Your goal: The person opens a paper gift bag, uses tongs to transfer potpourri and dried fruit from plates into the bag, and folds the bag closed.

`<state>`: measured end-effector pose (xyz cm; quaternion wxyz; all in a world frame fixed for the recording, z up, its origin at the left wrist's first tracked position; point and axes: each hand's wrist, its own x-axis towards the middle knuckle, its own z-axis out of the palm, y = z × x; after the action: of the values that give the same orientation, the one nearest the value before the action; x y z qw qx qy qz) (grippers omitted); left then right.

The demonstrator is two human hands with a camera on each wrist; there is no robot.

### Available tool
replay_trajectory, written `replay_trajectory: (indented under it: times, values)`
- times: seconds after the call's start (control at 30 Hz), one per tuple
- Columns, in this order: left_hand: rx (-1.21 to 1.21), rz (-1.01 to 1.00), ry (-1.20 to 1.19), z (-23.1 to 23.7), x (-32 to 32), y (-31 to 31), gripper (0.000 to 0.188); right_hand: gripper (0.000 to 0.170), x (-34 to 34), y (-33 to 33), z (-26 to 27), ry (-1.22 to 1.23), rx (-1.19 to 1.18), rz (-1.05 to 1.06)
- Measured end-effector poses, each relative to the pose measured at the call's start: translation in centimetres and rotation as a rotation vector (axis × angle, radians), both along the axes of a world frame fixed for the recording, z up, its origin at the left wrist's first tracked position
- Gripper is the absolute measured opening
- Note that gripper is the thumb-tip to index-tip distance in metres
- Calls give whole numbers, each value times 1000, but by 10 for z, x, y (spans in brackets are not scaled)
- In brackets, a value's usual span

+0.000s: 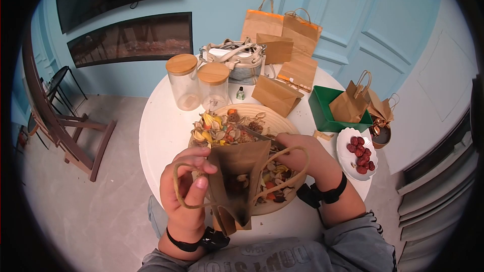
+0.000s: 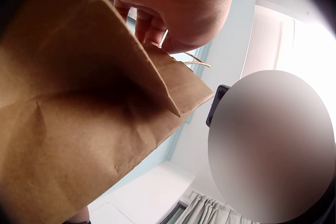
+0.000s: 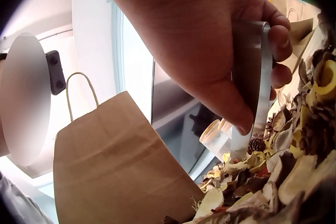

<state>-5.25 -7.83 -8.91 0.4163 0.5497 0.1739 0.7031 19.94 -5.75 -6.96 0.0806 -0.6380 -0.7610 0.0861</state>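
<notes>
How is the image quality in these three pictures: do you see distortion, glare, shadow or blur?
Head view: dark rounded border, wall lines bent by the lens, the inside of the held paper bag in shadow. Left wrist view: white glare at upper right, one oval blurred out. Right wrist view: another blurred oval at left, the right hand fairly sharp.

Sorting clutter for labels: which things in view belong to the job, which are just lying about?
In use:
open paper bag, left hand
scoop-like piece, right hand
dried petals
round tray

Lying about, apparently:
two lidded jars
small bottle
handbag
other paper bags
green box
plate of red fruit
</notes>
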Motion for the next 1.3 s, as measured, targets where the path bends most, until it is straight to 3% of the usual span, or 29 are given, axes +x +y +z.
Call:
replay_trajectory:
  times: [1.3]
  values:
    - [-21,43,4,3,2,-1,19,33,1,0,-2,8,-6,6]
